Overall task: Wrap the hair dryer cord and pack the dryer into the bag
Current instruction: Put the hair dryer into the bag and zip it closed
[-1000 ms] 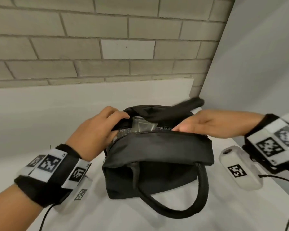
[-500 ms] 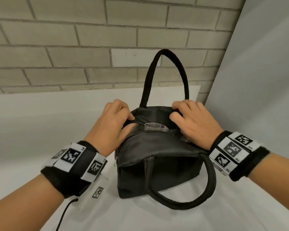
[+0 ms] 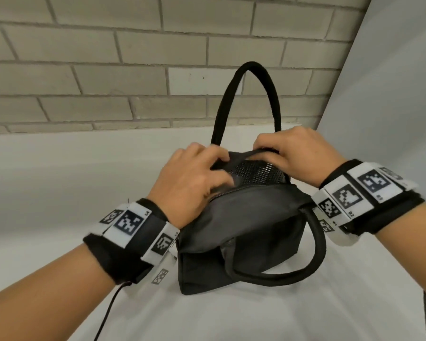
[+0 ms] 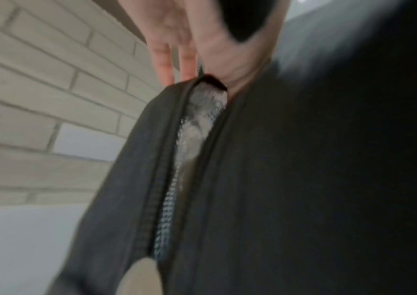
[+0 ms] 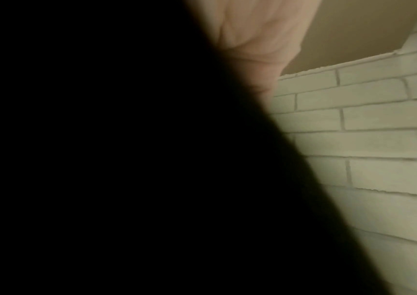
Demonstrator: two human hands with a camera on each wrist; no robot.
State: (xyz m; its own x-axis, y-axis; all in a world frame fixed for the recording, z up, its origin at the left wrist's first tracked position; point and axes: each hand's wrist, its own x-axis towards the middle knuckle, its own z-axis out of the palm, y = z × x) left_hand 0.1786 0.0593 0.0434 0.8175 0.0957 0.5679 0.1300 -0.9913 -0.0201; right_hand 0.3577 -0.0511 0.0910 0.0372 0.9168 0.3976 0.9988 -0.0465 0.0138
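Observation:
A black fabric bag (image 3: 244,230) stands on the white table (image 3: 256,316). Its far handle (image 3: 252,66) stands upright and its near handle (image 3: 319,244) hangs down the front. In the open top a dark perforated surface (image 3: 256,173) with a silvery edge shows; the rest of the dryer and its cord are hidden. My left hand (image 3: 194,178) pinches the left end of the opening. My right hand (image 3: 293,158) curls over the far rim. The left wrist view looks along the zip gap, with silvery mesh (image 4: 194,123) inside. Dark bag fabric (image 5: 101,159) fills most of the right wrist view.
A pale brick wall (image 3: 108,70) runs behind the table, above a white upstand. A grey panel (image 3: 391,82) closes off the right side. A thin black cable (image 3: 108,313) trails from my left wristband over the table.
My right hand came in from the right onto the bag's top. The far handle went from lying down to upright. The clear part seen in the opening gave way to perforated mesh.

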